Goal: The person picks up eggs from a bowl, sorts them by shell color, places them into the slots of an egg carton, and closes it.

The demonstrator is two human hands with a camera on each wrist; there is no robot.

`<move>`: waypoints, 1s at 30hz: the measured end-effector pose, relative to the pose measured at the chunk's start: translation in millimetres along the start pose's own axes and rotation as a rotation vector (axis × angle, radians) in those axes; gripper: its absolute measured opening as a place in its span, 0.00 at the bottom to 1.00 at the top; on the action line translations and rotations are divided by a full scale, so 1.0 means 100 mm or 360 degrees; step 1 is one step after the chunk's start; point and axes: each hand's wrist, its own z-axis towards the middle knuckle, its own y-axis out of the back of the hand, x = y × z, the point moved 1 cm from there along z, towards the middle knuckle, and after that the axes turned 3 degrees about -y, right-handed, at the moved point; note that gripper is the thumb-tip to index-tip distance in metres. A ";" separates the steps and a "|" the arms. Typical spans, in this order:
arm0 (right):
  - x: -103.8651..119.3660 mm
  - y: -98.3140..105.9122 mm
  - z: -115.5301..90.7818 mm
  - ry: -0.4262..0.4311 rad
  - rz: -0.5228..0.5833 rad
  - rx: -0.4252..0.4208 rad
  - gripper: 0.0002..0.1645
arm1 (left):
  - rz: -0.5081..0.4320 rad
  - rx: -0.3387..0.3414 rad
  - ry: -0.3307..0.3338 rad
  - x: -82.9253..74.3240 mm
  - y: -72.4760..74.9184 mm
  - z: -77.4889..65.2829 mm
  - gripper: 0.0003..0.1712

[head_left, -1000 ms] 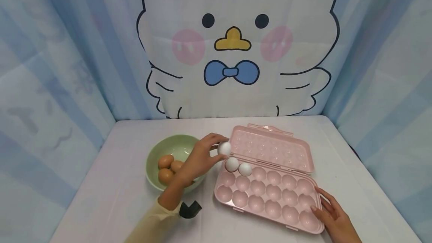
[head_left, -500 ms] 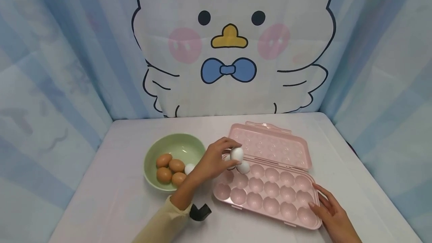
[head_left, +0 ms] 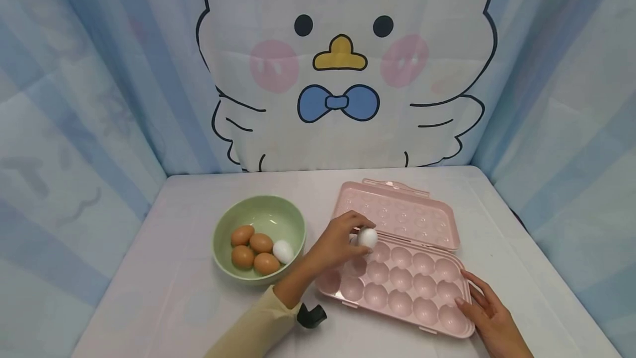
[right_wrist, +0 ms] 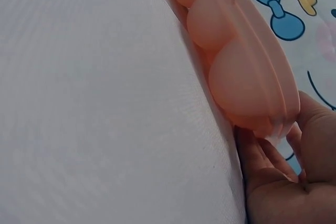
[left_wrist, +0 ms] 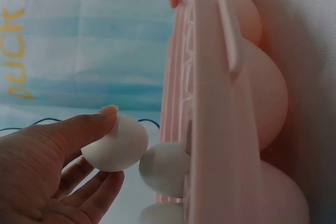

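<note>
Blue-and-white cloth backdrop (head_left: pixel 343 142), upper frame. White desk (head_left: pixel 174 319), lower frame. Pink egg carton (head_left: pixel 399 278), lower right, lid (head_left: pixel 412 217) folded back. Green bowl (head_left: pixel 275 214), lower frame, left of centre. Left hand (head_left: pixel 338 243), right of centre: fingers part-curled, pinching held white egg (head_left: pixel 367 238) above carton. Right hand (head_left: pixel 491 316), lower-right corner: thumb and fingers gripping carton's end. In bowl: four brown eggs (head_left: pixel 242 257), one loose white egg (head_left: pixel 283 251). Left wrist view, lower centre: two seated white eggs (left_wrist: pixel 165 169).

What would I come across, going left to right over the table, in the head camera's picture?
Four brown eggs in the green bowl → the bowl's white egg → left hand → held white egg → right hand.
</note>
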 end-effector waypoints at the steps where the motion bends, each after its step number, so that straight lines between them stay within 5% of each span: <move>1: 0.00 0.01 0.00 -0.0012 -0.0005 -0.0001 0.54 | 0.0011 0.0013 -0.0009 0.00 -0.02 0.02 0.26; 10: 0.01 0.02 0.02 -0.0011 -0.0014 0.0000 0.54 | 0.0261 0.0172 -0.0004 -0.03 -0.22 0.12 0.24; 17: 0.00 0.01 0.02 -0.0004 0.0014 0.0011 0.52 | 0.0454 0.0240 -0.0148 0.02 -0.32 0.15 0.23; 30: 0.01 0.01 0.02 -0.0031 -0.0008 0.0005 0.54 | 0.0525 0.0269 -0.0217 0.08 -0.38 0.16 0.21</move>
